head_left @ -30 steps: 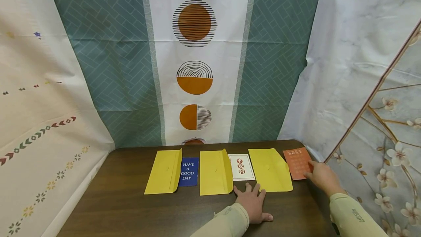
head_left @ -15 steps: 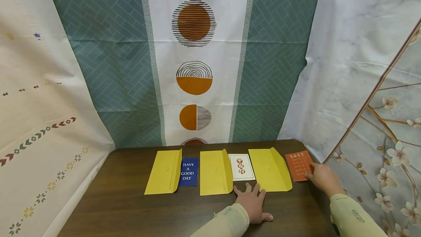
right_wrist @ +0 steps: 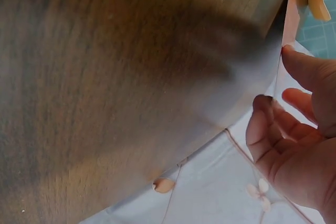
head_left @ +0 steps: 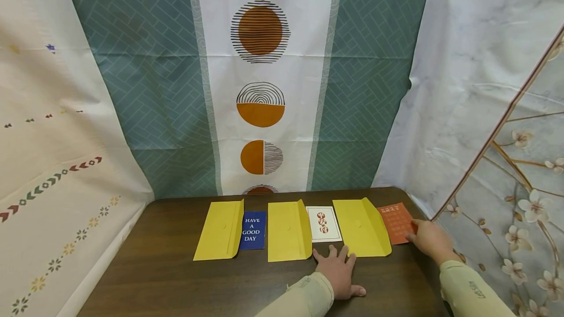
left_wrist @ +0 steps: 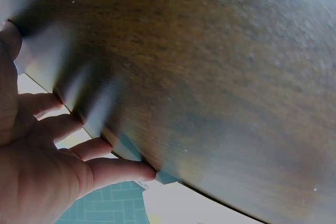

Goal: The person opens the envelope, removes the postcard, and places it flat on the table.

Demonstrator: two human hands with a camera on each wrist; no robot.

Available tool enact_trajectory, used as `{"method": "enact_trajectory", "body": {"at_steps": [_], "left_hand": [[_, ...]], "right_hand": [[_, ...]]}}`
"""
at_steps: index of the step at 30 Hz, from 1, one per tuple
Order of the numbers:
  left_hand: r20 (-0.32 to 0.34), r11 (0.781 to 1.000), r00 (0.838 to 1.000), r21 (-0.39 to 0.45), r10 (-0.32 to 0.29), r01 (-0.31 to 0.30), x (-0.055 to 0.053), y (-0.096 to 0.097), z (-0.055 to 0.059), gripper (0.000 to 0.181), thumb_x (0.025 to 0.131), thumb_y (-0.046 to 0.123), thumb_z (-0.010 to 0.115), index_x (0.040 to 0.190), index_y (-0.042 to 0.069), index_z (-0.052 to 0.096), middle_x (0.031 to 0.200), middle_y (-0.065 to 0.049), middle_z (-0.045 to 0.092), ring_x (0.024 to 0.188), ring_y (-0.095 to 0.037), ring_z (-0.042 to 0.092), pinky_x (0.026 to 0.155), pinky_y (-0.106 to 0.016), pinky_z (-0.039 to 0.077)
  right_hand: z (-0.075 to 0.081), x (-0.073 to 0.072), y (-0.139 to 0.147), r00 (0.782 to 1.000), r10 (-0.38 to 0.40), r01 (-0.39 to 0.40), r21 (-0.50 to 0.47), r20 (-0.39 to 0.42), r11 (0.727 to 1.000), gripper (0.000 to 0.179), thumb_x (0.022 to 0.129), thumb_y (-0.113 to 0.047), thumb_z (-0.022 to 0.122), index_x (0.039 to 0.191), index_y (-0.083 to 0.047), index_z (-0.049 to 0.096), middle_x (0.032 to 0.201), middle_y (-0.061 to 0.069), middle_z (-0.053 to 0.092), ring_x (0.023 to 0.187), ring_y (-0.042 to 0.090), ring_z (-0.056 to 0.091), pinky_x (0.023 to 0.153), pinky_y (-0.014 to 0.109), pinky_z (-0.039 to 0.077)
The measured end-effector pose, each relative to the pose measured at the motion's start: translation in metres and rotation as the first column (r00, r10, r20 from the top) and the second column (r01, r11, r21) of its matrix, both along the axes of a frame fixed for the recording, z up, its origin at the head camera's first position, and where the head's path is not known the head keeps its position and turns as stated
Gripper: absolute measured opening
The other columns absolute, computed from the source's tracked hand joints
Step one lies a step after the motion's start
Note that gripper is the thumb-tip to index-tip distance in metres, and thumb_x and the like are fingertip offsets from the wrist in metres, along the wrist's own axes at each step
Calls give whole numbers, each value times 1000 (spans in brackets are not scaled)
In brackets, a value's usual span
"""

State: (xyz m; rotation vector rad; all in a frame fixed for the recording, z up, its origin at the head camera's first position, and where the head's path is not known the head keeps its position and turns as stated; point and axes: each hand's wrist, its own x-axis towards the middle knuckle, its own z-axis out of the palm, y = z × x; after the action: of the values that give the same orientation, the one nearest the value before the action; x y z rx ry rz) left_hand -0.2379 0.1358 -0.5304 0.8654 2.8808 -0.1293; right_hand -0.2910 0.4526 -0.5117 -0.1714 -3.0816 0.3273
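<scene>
My right hand [head_left: 432, 239] pinches the right edge of an orange-red card [head_left: 395, 224] printed with pale characters. In the right wrist view the thumb lies against the card [right_wrist: 290, 22], while the other fingers are curled. The card's left edge meets the flap of the rightmost yellow envelope [head_left: 359, 229]; how far it lies under the flap cannot be told. With fingers spread, my left hand [head_left: 337, 273] rests on the brown table [head_left: 176, 287]. Its fingertips are just below a white card [head_left: 323, 224] with red characters and by that envelope's lower left corner.
Two more yellow envelopes [head_left: 218, 231] lie in the same row, one being the middle envelope [head_left: 287, 234]. Between them is a blue card [head_left: 253, 230] reading "HAVE A GOOD DAY". Patterned cloth [head_left: 365, 87] hangs behind the table, with a floral cloth [head_left: 506, 199] along the right.
The orange-red card first shifts slightly right and tilts, then moves left against the envelope's flap, with my right hand following. My left hand has stayed in place.
</scene>
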Motion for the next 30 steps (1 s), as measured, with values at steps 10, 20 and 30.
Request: {"method": "enact_trajectory", "body": {"at_steps": [10, 20, 30], "left_hand": [[10, 1000, 1000, 6, -8, 8, 1, 3, -1, 83, 90, 87, 53, 160, 44, 43, 170, 17, 37, 156, -24, 44, 112, -70, 45], [21, 1000, 1000, 20, 1, -1, -4, 7, -9, 84, 90, 88, 52, 162, 46, 40, 172, 18, 33, 158, -24, 41, 114, -72, 42], [-17, 996, 997, 44, -70, 71, -2, 4, -11, 92, 87, 86, 60, 163, 39, 39, 168, 16, 40, 150, -20, 51, 113, -61, 49]], "right_hand": [[1, 1, 1, 999, -29, 29, -9, 16, 1000, 65, 94, -32, 78, 139, 11, 61, 134, 40, 63, 118, 61, 62, 89, 69, 56], [5, 3, 3, 1000, -23, 23, -15, 16, 1000, 63, 96, -30, 77, 139, 13, 60, 132, 40, 64, 116, 60, 64, 91, 68, 56], [6, 5, 8, 1000, -2, 2, 0, -16, 1000, 61, 96, -28, 77, 136, 14, 61, 131, 41, 64, 118, 61, 62, 96, 69, 53]]}}
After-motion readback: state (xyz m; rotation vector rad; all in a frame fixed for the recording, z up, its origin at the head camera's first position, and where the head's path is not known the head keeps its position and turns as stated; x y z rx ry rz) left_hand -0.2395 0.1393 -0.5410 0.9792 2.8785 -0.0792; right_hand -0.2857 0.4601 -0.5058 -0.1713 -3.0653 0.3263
